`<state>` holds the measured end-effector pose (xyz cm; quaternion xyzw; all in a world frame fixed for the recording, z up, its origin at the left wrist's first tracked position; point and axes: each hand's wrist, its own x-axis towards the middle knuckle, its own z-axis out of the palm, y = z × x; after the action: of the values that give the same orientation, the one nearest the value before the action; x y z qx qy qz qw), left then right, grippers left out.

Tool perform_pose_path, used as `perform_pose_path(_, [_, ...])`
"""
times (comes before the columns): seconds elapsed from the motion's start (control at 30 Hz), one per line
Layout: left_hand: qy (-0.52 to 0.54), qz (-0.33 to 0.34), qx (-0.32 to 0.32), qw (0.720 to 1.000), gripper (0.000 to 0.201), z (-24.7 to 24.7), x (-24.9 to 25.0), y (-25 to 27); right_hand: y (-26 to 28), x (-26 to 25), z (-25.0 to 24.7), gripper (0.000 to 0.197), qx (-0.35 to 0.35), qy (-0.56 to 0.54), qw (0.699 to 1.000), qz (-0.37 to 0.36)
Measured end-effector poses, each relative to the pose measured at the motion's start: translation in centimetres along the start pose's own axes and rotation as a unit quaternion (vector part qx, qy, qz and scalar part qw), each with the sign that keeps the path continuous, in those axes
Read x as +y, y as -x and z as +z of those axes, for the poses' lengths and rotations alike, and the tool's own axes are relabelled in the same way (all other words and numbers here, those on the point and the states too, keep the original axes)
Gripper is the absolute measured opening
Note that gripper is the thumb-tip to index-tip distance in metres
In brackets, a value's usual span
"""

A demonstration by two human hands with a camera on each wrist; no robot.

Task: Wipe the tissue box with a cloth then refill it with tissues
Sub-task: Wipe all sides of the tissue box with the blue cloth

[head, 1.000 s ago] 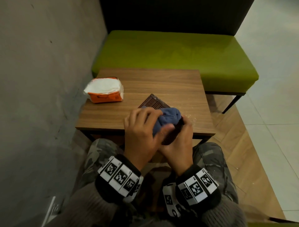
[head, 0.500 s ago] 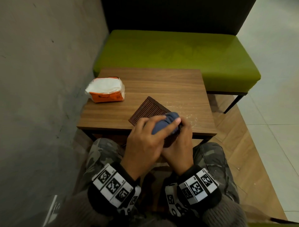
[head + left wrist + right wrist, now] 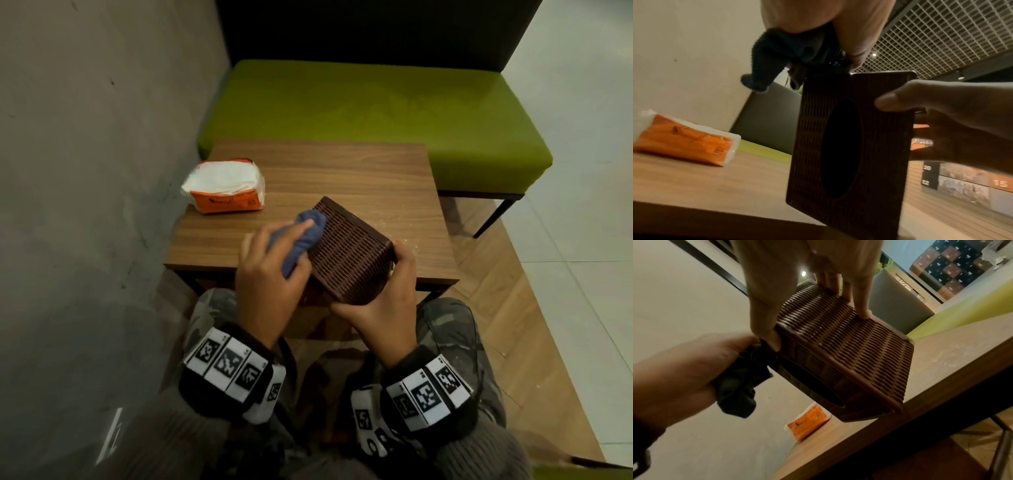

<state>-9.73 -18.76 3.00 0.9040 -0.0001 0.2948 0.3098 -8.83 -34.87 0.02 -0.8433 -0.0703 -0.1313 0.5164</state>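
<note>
The dark brown ribbed tissue box (image 3: 347,251) (image 3: 840,352) is held tilted above the near edge of the wooden table (image 3: 342,178). Its oval opening (image 3: 840,149) faces toward me and looks dark and empty. My right hand (image 3: 383,301) grips the box at its near right corner, thumb on the opening face and fingers (image 3: 863,305) on the far side. My left hand (image 3: 270,274) holds a bunched blue cloth (image 3: 301,236) (image 3: 777,53) pressed on the box's upper left edge. An orange pack of white tissues (image 3: 226,188) (image 3: 684,141) lies at the table's left.
A grey wall (image 3: 96,171) runs close along the table's left side. A green bench seat (image 3: 376,116) stands behind the table. My knees in camouflage trousers (image 3: 445,329) sit under the near edge. Pale crumbs speckle the table's right part (image 3: 407,240).
The box has been turned and raised, so a broad ribbed face now points up. The left hand slid the cloth from the box's right end across to its upper left edge.
</note>
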Motion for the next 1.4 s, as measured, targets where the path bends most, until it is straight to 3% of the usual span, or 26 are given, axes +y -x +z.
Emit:
perform_pose_path(0.1, [0.014, 0.126, -0.073, 0.989, 0.044, -0.3, 1.9, 2.3, -0.2, -0.2, 0.1, 0.104, 0.016, -0.016, 1.000, 0.010])
perform_pose_path(0.17, [0.022, 0.161, -0.115, 0.980, 0.043, -0.4, 2.1, 2.6, -0.3, -0.1, 0.0, 0.100, 0.016, -0.012, 1.000, 0.000])
perform_pose_path(0.3, [0.017, -0.018, -0.038, 0.999, 0.040, 0.3, 0.2, -1.2, -0.3, 0.0, 0.0, 0.104, -0.009, 0.039, 0.999, -0.035])
perform_pose_path(0.33, [0.024, -0.026, -0.026, 0.999, 0.039, 0.5, 0.4, -1.6, -0.3, -0.1, 0.1, 0.103, -0.010, 0.042, 0.998, -0.038])
perform_pose_path(0.37, [0.028, -0.003, -0.037, 0.999, 0.037, 0.6, 1.1, -1.5, -0.4, -0.2, 0.2, 0.103, -0.010, 0.040, 0.998, -0.040])
perform_pose_path(0.47, [0.022, 0.146, -0.104, 0.983, 0.036, 1.1, 3.8, -0.2, -0.6, -0.3, 0.3, 0.094, -0.002, 0.014, 0.999, -0.051])
perform_pose_path(0.5, [0.022, 0.153, -0.114, 0.981, 0.036, 1.2, 3.8, -0.7, -0.6, -0.2, 0.3, 0.093, -0.004, 0.011, 0.999, -0.053])
perform_pose_path(0.6, [0.014, 0.001, -0.065, 0.998, 0.032, 1.3, 2.7, -3.6, -0.2, -0.1, 0.3, 0.100, -0.018, 0.030, 0.998, -0.056])
perform_pose_path(0.63, [0.011, -0.020, -0.055, 0.998, 0.032, 1.3, 2.6, -4.1, -0.1, -0.2, 0.3, 0.102, -0.017, 0.031, 0.998, -0.051])
perform_pose_path(0.77, [0.015, 0.148, -0.117, 0.982, 0.033, 1.4, 5.2, -1.3, 0.0, -0.3, 0.4, 0.090, -0.005, -0.006, 0.998, -0.062])
perform_pose_path(0.8, [0.017, 0.157, -0.127, 0.979, 0.034, 1.3, 5.2, -1.2, 0.0, -0.2, 0.3, 0.090, -0.006, -0.005, 0.998, -0.060])
perform_pose_path(0.87, [0.007, 0.080, -0.107, 0.991, 0.036, 1.4, 3.9, -2.4, 0.1, -0.1, 0.1, 0.099, -0.020, 0.017, 0.999, -0.048])
perform_pose_path(0.93, [0.007, -0.031, -0.045, 0.998, 0.040, 1.5, 2.0, -3.9, 0.3, 0.0, -0.1, 0.101, -0.026, 0.040, 0.998, -0.037])
perform_pose_path(0.97, [0.012, -0.053, -0.024, 0.998, 0.040, 1.5, 1.4, -4.1, 0.3, -0.1, -0.1, 0.101, -0.028, 0.044, 0.998, -0.037])
perform_pose_path(1.03, [0.019, -0.008, -0.020, 1.000, 0.035, 1.5, 2.5, -3.2, 0.1, -0.2, 0.0, 0.099, -0.024, 0.034, 0.998, -0.043])
perform_pose_path(1.13, [0.033, 0.130, -0.073, 0.988, 0.033, 1.7, 4.6, -1.0, -0.2, -0.3, 0.1, 0.089, -0.014, 0.002, 0.999, -0.051])
perform_pose_path(1.17, [0.033, 0.133, -0.079, 0.987, 0.033, 1.6, 4.3, -1.3, -0.2, -0.3, 0.1, 0.088, -0.016, -0.003, 0.998, -0.055])
perform_pose_path(1.27, [0.005, 0.003, -0.039, 0.999, 0.033, 1.3, 1.2, -4.1, 0.2, 0.3, -0.2, 0.099, -0.035, 0.005, 0.998, -0.049])
perform_pose_path(1.4, [0.115, -0.143, -0.119, 0.976, 0.016, 0.6, -3.2, -6.0, 0.7, 1.1, -0.6, 0.107, -0.056, -0.019, 0.998, -0.030])
